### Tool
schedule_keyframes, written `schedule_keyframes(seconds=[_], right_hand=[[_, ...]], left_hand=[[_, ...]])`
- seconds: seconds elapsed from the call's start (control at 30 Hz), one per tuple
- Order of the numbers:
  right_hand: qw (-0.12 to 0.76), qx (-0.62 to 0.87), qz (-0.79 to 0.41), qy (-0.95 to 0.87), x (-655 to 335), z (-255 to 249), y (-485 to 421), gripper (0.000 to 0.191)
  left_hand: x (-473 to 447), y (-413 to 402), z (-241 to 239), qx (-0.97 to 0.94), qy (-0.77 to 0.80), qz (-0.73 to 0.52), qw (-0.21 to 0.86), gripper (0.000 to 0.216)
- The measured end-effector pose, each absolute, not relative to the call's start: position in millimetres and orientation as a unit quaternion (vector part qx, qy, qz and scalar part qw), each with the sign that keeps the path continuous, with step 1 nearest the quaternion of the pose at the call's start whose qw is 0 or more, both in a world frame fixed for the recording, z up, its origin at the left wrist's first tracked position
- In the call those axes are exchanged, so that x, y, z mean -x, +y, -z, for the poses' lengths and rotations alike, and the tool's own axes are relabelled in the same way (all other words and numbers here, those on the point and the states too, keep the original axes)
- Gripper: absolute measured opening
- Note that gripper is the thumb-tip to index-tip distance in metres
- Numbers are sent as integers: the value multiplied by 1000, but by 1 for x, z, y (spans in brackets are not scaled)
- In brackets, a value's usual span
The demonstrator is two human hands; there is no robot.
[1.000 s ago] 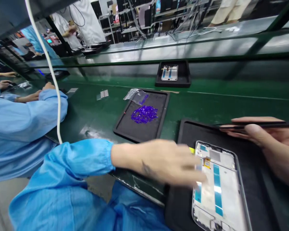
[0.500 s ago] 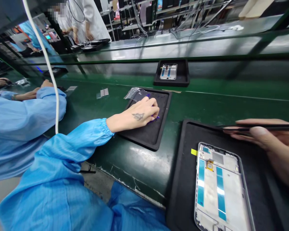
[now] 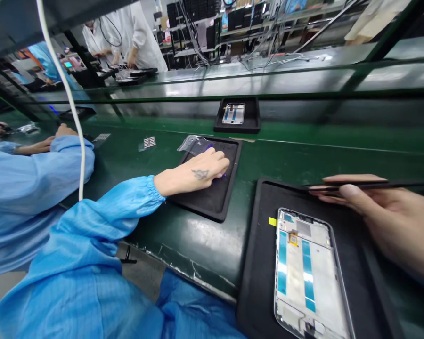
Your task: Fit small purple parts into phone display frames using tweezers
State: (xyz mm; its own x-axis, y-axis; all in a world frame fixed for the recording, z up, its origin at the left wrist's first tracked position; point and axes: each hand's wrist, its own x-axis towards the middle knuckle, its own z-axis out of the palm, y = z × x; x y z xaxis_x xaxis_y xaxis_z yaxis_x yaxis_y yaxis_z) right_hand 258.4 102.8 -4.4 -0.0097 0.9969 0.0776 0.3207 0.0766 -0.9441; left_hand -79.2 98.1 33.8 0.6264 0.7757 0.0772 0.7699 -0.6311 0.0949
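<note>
My left hand [image 3: 198, 174] reaches over a flat black tray [image 3: 214, 207], its fingers curled down and pressed together. Small purple bits [image 3: 209, 147] show at the fingertips; what the fingers hold, if anything, is hidden. A clear plastic bag [image 3: 192, 143] lies on that tray's far left corner. At the right, my right hand [image 3: 392, 212] grips black tweezers [image 3: 399, 185], held level with the tip pointing left. Under them a larger black tray [image 3: 252, 268] bears a silver phone mid-frame [image 3: 327, 282] with blue strips, an orange flex cable and a yellow tab [image 3: 272, 221].
Another black tray [image 3: 252, 123] with a similar phone mid-frame [image 3: 233, 114] stands at the back. A sticker sheet [image 3: 148, 143] lies on the green bench. A white cable [image 3: 69, 89] hangs at left. A co-worker's blue sleeve [image 3: 38, 169] is beside me.
The view has shifted slightly, so the trays and phone mid-frame appear further left. My right hand with the tweezers shows more fully. The left hand's fingers have drawn closer together over the tray.
</note>
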Motion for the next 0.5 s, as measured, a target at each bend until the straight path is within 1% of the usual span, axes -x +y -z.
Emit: schedule_keyframes(seconds=[0.1,0.2,0.27,0.33,0.4,0.5], right_hand=[[448,535,-402,-593,-257,7,103,59],[483,511,-378,-602,-250,4,99,49],[512,488,-359,-609,-241,-1,93,41],[520,468,-355,-620,-233,-6,85,34],[507,454,-368,-633,-226,-8,77,30],[488,459,-388,-633,-225,-7,70,29]], left_hand=[[88,92,-36,-884,438,-149,72,16],[79,81,-35,-860,423,-244,151,12],[63,74,-33,-844,400,-274,229,11],[47,71,-30,-843,378,-264,276,11],[41,72,-26,-862,373,-244,242,14],[55,80,-14,-878,399,-235,117,17]])
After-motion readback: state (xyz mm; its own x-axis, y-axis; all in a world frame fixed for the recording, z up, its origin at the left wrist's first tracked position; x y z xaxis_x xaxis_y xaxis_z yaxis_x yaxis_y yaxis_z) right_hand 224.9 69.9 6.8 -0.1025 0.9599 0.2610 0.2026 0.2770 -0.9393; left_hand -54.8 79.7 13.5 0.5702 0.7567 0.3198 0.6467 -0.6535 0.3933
